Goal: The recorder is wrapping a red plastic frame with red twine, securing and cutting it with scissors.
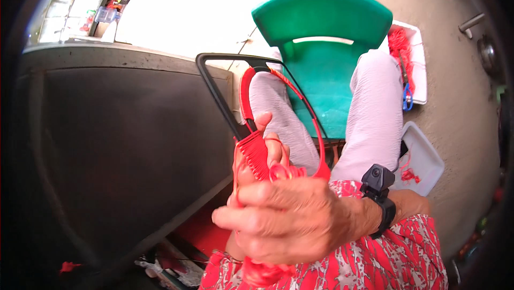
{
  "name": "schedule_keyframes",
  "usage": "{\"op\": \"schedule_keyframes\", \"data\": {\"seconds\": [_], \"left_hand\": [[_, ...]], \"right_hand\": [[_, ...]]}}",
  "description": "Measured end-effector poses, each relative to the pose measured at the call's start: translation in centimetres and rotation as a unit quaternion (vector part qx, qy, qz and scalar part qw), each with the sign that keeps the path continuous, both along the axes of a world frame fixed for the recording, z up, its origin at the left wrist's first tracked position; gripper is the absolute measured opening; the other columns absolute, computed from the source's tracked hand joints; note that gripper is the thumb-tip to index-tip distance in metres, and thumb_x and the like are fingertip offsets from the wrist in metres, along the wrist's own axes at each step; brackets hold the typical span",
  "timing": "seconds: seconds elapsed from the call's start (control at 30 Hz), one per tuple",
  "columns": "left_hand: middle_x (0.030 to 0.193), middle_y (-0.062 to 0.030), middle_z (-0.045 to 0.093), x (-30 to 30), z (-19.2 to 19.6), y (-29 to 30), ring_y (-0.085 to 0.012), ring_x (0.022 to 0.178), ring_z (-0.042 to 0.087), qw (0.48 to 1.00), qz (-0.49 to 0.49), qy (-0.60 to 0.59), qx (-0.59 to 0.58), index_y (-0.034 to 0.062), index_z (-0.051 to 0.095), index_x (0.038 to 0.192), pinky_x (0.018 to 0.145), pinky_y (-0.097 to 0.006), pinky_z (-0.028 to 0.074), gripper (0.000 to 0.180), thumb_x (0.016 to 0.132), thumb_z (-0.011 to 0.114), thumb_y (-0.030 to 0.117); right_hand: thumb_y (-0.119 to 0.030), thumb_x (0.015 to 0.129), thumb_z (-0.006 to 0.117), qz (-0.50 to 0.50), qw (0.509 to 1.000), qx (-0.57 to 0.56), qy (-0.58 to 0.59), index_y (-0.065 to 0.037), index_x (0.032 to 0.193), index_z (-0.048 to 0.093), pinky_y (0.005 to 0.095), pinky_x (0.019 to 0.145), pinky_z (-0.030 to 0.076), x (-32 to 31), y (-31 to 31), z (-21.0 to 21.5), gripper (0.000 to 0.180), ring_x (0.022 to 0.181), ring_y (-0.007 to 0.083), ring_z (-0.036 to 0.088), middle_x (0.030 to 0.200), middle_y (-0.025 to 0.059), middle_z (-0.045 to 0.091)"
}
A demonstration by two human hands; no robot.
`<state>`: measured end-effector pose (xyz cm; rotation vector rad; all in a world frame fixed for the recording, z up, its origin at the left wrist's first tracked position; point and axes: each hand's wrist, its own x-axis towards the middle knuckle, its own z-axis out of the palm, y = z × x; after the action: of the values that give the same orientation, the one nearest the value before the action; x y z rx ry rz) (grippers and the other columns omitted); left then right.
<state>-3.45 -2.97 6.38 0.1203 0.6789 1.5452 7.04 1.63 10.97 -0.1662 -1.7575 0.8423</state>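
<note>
A thin black frame (218,97) with rounded corners and a curved inner bar stands tilted over my left knee. Bright red yarn covers part of it in tight wraps (254,150), with a row of loops along one edge. My left hand (273,151) is closed around this wrapped section, mostly hidden behind it and behind the other hand. In front of it, my right hand (286,215) is closed with the fingers curled, gripping red yarn (265,273) that hangs below it in a bundle. Loose red strands also loop between the hands.
A green plastic chair (321,17) stands ahead, between my knees. To the right are a white box (423,76) with red yarn and blue-handled scissors (408,97), and a white tray (428,153) with red scraps. A dark panel-topped table (128,151) fills the left.
</note>
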Motion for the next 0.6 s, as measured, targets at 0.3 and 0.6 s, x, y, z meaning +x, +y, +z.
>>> {"op": "schedule_keyframes", "data": {"seconds": [0.3, 0.6], "left_hand": [[0.072, -0.0133, 0.055, 6.3, -3.0, 5.4, -0.0202, 0.045, 0.050, 0.958, -0.216, -0.176, 0.064, -0.0011, 0.043, 0.125, 0.040, -0.031, 0.043, 0.049, 0.101, 0.034, 0.041], [0.080, -0.0070, 0.061, 14.0, -4.5, 6.4, -0.0122, 0.051, 0.055, 0.928, -0.324, -0.183, -0.021, 0.0049, 0.052, 0.103, 0.033, -0.023, 0.035, 0.021, 0.098, 0.046, 0.024]], "right_hand": [[-0.019, 0.088, 0.061, -0.047, 0.951, -0.297, 0.070, -0.008, 0.077, 0.040, 0.0279, 0.057, 0.045, 11.4, 4.0, 3.8, 0.026, 0.063, 0.0174, 0.049, 0.063, 0.0047, 0.049], [-0.014, 0.087, 0.057, -0.130, 0.918, -0.371, 0.057, -0.008, 0.073, 0.037, 0.0240, 0.048, 0.038, 18.7, 1.2, 4.5, 0.025, 0.054, 0.0141, 0.040, 0.057, 0.0020, 0.040]]}}
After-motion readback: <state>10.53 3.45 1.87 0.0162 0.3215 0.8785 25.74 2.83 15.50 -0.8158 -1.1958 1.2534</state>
